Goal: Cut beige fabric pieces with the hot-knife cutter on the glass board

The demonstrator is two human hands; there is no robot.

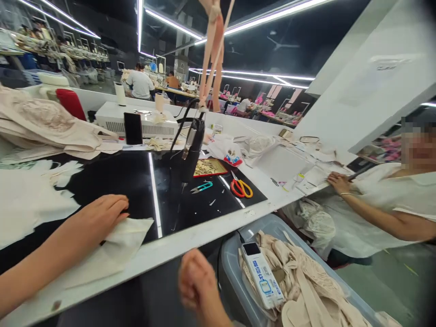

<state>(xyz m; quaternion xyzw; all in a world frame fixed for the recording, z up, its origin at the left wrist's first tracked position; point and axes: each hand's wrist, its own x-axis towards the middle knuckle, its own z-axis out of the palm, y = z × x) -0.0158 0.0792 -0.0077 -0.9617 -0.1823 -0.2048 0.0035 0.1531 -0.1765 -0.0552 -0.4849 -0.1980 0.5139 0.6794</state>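
My left hand (105, 213) is over the black tabletop, its fingers bent together at the upper edge of a cream fabric piece (127, 240); the thumb is hidden. The fabric lies partly folded along the front edge. My right hand (197, 279) is in front of the table edge, somewhat blurred, with its fingers curled into a closed shape; whatever is inside them is hidden. A black handheld tool with a thin tip (193, 150) hangs tip-down over the table on pinkish straps (214, 54). Beside it lie teal thread snips (202, 187) and red-and-yellow scissors (241, 187).
White fabric pieces (30, 204) and a beige garment pile (44, 118) occupy the left. A phone (132, 128) stands at the back. Small pieces fill a red-edged tray (209, 167). A grey bin (230, 259) with beige garments and a white device (262, 274) stands right, near another person's hand (339, 183).
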